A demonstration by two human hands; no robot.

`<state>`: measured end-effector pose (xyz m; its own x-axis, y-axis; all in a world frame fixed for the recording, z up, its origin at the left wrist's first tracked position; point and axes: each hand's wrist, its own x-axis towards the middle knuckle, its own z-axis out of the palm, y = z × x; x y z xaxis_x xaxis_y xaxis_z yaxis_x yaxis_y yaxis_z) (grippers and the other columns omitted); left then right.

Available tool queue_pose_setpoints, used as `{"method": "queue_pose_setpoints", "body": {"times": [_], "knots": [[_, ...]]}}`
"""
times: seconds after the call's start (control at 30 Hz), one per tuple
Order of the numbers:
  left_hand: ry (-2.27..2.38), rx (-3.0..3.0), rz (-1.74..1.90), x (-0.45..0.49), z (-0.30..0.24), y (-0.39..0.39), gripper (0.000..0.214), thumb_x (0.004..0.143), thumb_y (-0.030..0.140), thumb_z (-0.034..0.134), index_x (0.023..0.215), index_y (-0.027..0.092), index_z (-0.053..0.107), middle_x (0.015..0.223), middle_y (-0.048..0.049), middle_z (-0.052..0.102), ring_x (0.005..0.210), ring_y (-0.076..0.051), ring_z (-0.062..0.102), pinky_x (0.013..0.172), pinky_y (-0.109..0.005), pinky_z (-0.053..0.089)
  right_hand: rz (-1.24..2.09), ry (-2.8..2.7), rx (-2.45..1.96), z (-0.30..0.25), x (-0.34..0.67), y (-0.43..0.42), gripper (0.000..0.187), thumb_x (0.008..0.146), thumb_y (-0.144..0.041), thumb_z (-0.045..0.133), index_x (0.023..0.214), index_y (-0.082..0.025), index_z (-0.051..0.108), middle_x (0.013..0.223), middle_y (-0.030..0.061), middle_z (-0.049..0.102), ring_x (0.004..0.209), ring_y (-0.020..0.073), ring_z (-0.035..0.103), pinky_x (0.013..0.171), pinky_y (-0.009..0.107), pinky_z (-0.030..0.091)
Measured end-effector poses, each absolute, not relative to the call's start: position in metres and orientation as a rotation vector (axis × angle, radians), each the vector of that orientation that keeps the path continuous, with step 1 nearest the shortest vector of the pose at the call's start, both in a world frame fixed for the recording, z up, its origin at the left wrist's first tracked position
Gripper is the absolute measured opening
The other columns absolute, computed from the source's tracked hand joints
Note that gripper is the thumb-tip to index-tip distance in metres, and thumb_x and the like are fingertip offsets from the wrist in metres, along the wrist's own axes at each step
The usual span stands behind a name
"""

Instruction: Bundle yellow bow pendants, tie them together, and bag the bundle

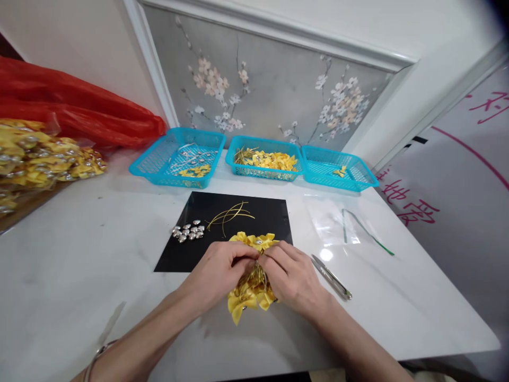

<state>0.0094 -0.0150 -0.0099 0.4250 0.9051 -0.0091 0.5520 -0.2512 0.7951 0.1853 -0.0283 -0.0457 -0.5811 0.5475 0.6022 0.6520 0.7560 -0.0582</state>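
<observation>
Near edge, glossy white marble counter (59,276): left hand (220,271) and right hand (293,277) both closed around cluster of yellow satin bows (248,300). Steel snips (332,278) just right. Beyond: black square mat (274,217), row of turquoise mesh baskets (264,171), grey blossom-painted wall panel (274,85).

Bare left hand (220,271) and right hand (293,277), uncovered forearms, thin silver-coloured bangle (96,354) on the left wrist
</observation>
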Motion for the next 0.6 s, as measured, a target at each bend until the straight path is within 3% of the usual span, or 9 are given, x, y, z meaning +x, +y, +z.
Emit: {"method": "queue_pose_setpoints", "body": {"times": [0.27,0.6], "knots": [[1.255,2.148,0.639,0.014,-0.007,-0.017,0.028,0.076,0.007,0.045,0.073,0.021,0.069,0.069,0.0016,0.066,0.063,-0.012,0.058,0.059,-0.024,0.042,-0.281,-2.339,-0.934,-0.046,0.186,-0.032,0.019,0.089,-0.008,0.045,0.076,-0.015,0.056,0.071,0.0035,0.054,0.065,0.0155,0.044,0.057,0.029,0.036],[1.291,2.203,0.844,0.004,-0.015,-0.025,0.021,0.077,0.009,0.045,0.070,0.018,0.063,0.079,-0.0031,0.063,0.067,-0.012,0.058,0.055,-0.021,0.045,-0.200,-2.317,-1.013,-0.049,0.193,-0.035,0.018,0.091,-0.008,0.041,0.088,-0.013,0.058,0.073,0.0046,0.051,0.066,0.0161,0.044,0.058,0.029,0.036]]}}
